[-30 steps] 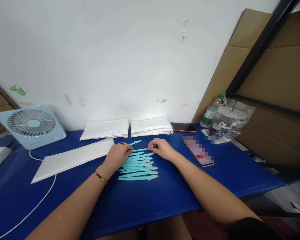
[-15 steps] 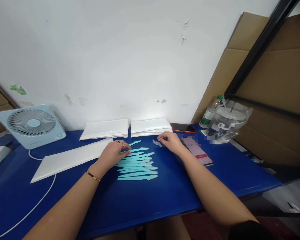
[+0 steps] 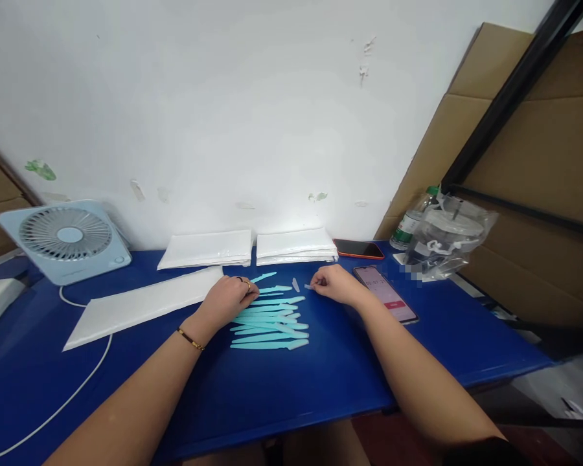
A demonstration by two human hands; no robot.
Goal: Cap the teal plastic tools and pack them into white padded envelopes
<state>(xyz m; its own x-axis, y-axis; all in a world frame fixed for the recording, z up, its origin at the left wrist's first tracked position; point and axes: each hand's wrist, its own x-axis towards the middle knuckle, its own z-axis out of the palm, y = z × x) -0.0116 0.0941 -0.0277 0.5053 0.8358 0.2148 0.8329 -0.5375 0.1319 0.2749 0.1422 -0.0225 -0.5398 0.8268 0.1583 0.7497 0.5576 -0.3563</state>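
Several light turquoise plastic sticks lie in a loose pile on the blue table. My left hand rests on the pile's left end with curled fingers pinching a stick's end; rings show on two fingers. My right hand sits just right of the pile, fingers pinched on a small pale cap. Another small pale cap lies loose on the table between my hands.
Two stacks of white bags lie by the wall, a long white bag to the left. A light-blue fan with its cable is far left. Two phones, a bottle and a plastic-wrapped item are right.
My right hand went from the pile's top out toward the phone and came back a little, now pinching a small cap. The left hand stayed on the pile.
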